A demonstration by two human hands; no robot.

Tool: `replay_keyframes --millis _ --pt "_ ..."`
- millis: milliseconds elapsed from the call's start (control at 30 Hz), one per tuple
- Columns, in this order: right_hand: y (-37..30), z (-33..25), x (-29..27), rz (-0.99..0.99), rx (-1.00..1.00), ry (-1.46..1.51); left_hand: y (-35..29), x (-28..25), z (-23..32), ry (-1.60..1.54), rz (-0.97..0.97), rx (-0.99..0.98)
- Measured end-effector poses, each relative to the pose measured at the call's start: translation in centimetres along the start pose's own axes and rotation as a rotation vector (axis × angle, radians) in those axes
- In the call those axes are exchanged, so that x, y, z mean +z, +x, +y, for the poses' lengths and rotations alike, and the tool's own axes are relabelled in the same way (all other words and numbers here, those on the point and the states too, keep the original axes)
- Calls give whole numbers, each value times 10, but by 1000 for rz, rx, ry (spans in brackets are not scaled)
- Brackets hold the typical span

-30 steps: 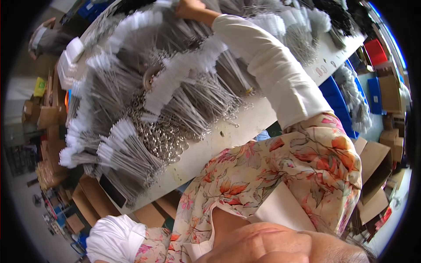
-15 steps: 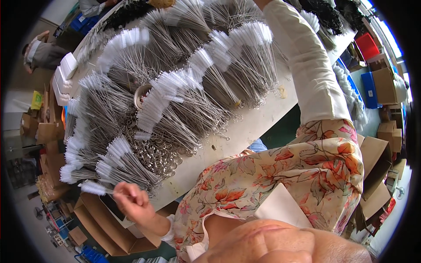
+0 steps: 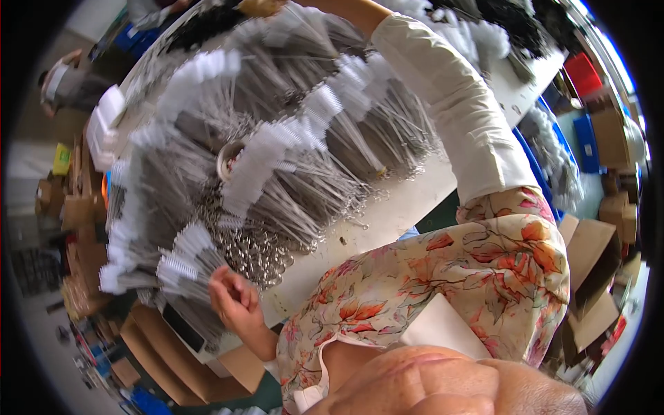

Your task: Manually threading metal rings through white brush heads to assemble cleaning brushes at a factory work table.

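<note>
My left hand (image 3: 235, 301) is at the table's near left edge, fingers curled closed; whatever they may hold is hidden. Right beside it lies a bundle of wire-handled brushes (image 3: 190, 259) with white bristles. A heap of shiny metal rings (image 3: 259, 259) sits just beyond the hand. More bunches of white-bristled brushes (image 3: 277, 162) cover the table, their looped wire ends toward me, blurred by motion. My right arm, in a white sleeve (image 3: 460, 111), reaches across the far side, and its hand is past the top edge of the picture.
A roll of tape (image 3: 227, 160) stands among the brushes. A dark flat slab (image 3: 183, 327) lies at the table's left corner, above an open cardboard box (image 3: 162, 356). Blue bins (image 3: 550, 149) and cartons (image 3: 591, 277) stand at right. Another person (image 3: 66, 86) is far left.
My left hand has moved right and slightly away from me; the single brush beside it no longer shows there. My right arm has swung left across the far side of the table.
</note>
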State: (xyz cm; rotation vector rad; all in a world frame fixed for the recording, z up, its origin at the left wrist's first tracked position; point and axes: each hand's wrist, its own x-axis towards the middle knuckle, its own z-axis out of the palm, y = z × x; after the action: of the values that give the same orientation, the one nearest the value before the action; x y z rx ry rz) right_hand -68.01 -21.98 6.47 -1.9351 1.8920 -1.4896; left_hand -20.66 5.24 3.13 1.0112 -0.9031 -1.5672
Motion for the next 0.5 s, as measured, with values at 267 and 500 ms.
replay_keyframes --millis 267,500 --pt "-20 111 -179 50 462 -162 -10 -42 2 92 229 41" --pt "-82 96 -222 -174 1011 -833 -2 -36 -6 71 212 -23"
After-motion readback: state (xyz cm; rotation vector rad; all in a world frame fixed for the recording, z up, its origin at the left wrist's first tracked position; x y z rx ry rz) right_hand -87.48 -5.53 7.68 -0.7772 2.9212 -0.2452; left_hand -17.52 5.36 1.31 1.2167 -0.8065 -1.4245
